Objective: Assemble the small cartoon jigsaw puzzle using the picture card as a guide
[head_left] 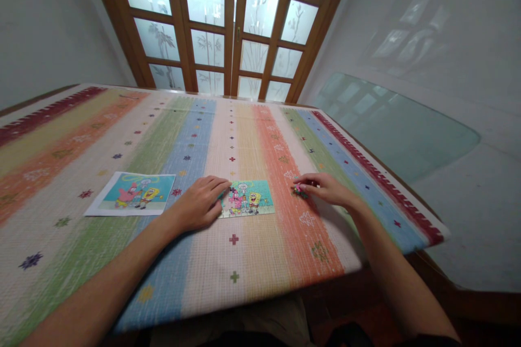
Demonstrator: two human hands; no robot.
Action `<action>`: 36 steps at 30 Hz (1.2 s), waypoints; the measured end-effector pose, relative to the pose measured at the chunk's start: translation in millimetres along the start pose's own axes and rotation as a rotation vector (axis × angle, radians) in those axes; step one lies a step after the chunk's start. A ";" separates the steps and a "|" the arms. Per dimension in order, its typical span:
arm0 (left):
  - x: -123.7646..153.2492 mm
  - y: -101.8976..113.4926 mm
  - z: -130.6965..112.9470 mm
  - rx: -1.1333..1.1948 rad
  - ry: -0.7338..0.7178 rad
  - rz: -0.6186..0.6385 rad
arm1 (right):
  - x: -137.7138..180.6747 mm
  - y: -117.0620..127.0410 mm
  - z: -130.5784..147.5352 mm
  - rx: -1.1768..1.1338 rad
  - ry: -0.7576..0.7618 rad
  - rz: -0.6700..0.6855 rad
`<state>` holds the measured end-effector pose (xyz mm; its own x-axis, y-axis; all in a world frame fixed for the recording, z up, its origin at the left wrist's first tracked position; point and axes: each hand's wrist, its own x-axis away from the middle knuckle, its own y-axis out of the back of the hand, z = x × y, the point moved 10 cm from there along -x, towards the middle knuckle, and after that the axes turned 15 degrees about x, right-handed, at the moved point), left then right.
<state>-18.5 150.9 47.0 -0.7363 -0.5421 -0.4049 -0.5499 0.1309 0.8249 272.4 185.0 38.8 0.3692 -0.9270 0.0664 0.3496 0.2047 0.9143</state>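
A small jigsaw puzzle with cartoon figures lies flat on the striped tablecloth in front of me. My left hand lies over its left edge, fingers stretched out and holding nothing; part of that edge is hidden beneath them. To the right of the puzzle, my right hand has thumb and fingers closed around small pink and green jigsaw pieces at the cloth. How many pieces are there is too small to tell. A printed picture of the same cartoon scene lies left of my left hand.
The striped cloth covers a large table, whose near edge is just in front of my body. Wooden doors with frosted glass stand beyond the far edge. A white wall with a pale green glass panel rises at right.
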 end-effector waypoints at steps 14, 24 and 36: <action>1.8 3.9 10.3 -0.003 0.068 0.004 | -36.7 -45.7 109.2 -0.087 0.225 -0.015; 0.5 5.4 7.8 0.005 0.083 0.019 | -59.5 -72.6 174.5 -0.119 0.379 0.021; 0.7 2.7 8.1 0.010 0.088 0.041 | -58.8 -75.4 175.1 -0.037 0.370 -0.056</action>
<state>-23.7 157.6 45.8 -0.7210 -0.6071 -0.3340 -0.5243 0.1628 0.8359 73.6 169.1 35.9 0.6320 -0.7624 -0.1386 0.4066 0.1740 0.8969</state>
